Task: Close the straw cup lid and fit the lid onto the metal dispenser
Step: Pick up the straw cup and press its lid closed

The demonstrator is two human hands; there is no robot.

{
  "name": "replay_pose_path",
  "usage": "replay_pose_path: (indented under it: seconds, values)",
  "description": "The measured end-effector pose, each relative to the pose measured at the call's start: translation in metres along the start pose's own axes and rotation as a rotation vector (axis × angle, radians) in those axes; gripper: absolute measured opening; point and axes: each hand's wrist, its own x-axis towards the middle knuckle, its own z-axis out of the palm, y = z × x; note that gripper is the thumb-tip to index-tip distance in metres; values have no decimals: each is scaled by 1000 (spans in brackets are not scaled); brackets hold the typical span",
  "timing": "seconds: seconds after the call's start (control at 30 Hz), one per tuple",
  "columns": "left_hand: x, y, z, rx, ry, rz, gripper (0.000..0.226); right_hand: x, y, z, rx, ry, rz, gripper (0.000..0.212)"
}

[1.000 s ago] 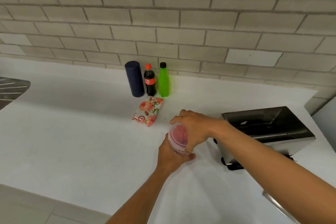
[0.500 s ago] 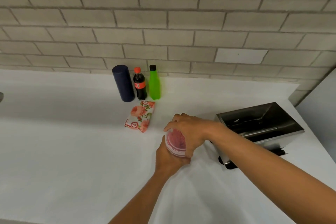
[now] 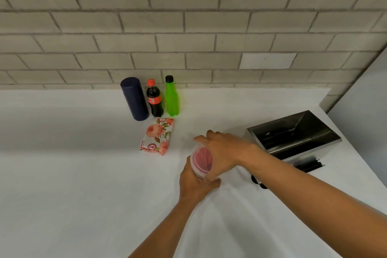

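We see both bare forearms reaching in from below, meeting near the middle. Our left hand (image 3: 193, 182) comes up from underneath, fingers curled in a closed grip, thumb lying to the right. Our right hand (image 3: 219, 153) arches over from the right, palm down, fingers spread and bent, pressing downward against the left one

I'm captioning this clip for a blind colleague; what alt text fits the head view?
Two bare hands hold a clear cup of red straws above a white counter: left hand below, right hand over its top. An open metal dispenser sits to the right; a dark cylinder, two bottles and a floral packet stand behind.
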Motion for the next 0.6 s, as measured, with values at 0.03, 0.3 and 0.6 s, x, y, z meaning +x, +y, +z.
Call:
replay_pose_path:
  seconds: [0.03,0.3,0.6]
  values:
    - [0,1,0,4,-3,9,96,-1,1,-1,-10,-18,-2,135]
    - [0,-3,0,35,6,18,93,1,-1,-11,-63,-121,-60,122]
    - [1,1,-3,56,-30,22,103,1,-16,-12,-162,-77,96,125]
